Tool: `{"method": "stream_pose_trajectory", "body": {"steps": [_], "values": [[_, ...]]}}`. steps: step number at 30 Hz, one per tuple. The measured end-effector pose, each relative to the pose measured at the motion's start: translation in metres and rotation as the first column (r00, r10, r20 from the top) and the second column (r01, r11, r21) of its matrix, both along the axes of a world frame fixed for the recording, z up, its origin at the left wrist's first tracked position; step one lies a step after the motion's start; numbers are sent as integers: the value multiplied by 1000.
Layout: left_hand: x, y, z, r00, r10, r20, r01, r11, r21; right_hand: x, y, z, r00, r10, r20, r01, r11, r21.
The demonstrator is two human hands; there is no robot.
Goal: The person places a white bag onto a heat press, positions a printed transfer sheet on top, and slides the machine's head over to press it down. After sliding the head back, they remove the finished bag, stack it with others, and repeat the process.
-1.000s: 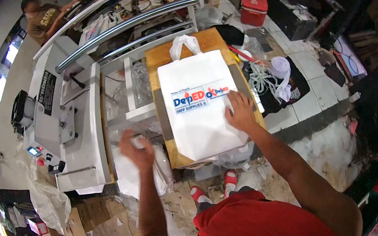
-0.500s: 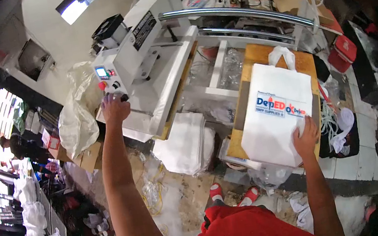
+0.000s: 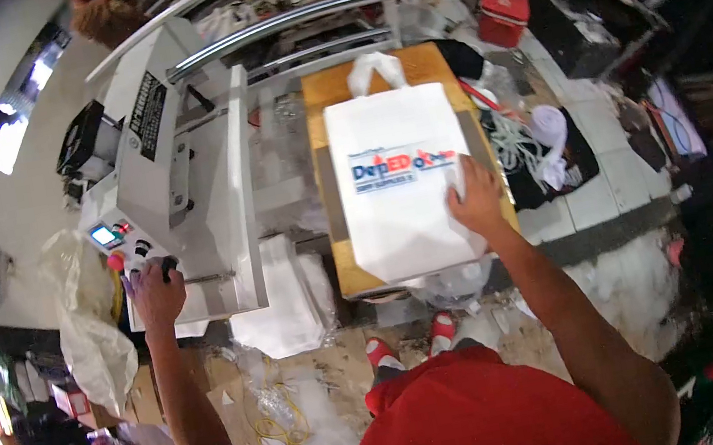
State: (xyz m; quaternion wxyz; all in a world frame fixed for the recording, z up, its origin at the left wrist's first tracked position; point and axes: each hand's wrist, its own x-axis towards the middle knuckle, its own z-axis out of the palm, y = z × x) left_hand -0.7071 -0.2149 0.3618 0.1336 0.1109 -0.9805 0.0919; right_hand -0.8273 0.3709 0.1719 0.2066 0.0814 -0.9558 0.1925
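A white printed bag [image 3: 405,228] lies on the wooden board [image 3: 323,85], its handle loop pointing away from me. Blue and red lettering crosses its middle. My right hand [image 3: 475,200] rests on the bag's right edge, fingers apart, beside the print. On the left stands a white press machine [image 3: 148,178] with a small lit screen and a red button. My left hand [image 3: 156,291] is at its front, fingers bent round a black knob [image 3: 169,267]. Below the machine's bed sits a stack of white bags [image 3: 281,307].
Metal rails [image 3: 283,21] run behind the board. A red container [image 3: 503,14] stands at the back right, with white cords [image 3: 515,147] nearer. A crumpled plastic sack [image 3: 92,317] hangs left of the machine. Yellow cord lies on the floor.
The camera view has turned, so the machine and board appear further left and straighter. My left hand is still at the knob, and my right hand remains on the bag, slightly higher along its edge.
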Motion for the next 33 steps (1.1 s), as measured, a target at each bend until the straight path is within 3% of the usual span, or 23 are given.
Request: {"method": "stream_pose_trajectory", "body": {"steps": [2,3,4,9,13,16,19,21,22,24,25,26,28,30,32,33], "values": [[-9,16,-5,991,-130,-5,128,960,250,0,0,0,999,8,-39,-9,999,-31],[-7,29,-9,981,-188,-40,192,973,130,1,0,1,999,-6,-37,5,1000,-28],[-12,22,-35,902,-382,-202,392,920,9,0,0,1,1000,2,-29,-3,998,-59],[-16,125,-13,897,-412,-162,442,857,266,-2,4,2,1000,9,0,-9,998,-62],[-20,193,-13,837,-483,-259,545,781,305,-5,5,5,999,47,19,-44,991,-126],[-25,236,-12,782,-528,-332,616,737,278,-7,8,17,996,-49,72,59,987,-147],[-25,273,-8,793,-534,-293,608,718,338,3,4,70,975,-78,-208,-6,927,-376],[-25,294,-6,764,-553,-331,644,679,353,33,-18,126,944,177,-280,-297,823,-483],[-24,302,-6,762,-557,-332,648,675,354,46,-35,132,893,290,-343,-429,780,-455],[-18,311,-7,741,-497,-451,670,590,451,71,-72,157,788,546,-284,-609,627,-486],[-11,310,-3,717,-483,-503,693,574,436,76,-93,162,767,569,-295,-634,606,-481],[-2,304,-1,716,-481,-506,694,573,436,78,-102,163,767,571,-295,-635,607,-478],[20,283,-4,703,-396,-590,684,602,411,78,-120,163,908,385,-167,-409,902,-140],[52,254,-24,757,-317,-571,633,572,521,74,-121,164,926,345,-151,-366,918,-150],[82,225,-53,842,-197,-503,527,504,684,72,-117,160,975,187,-123,-199,975,-97],[91,207,-72,851,-214,-480,517,502,693,70,-114,154,974,143,-176,-161,983,-91]]}}
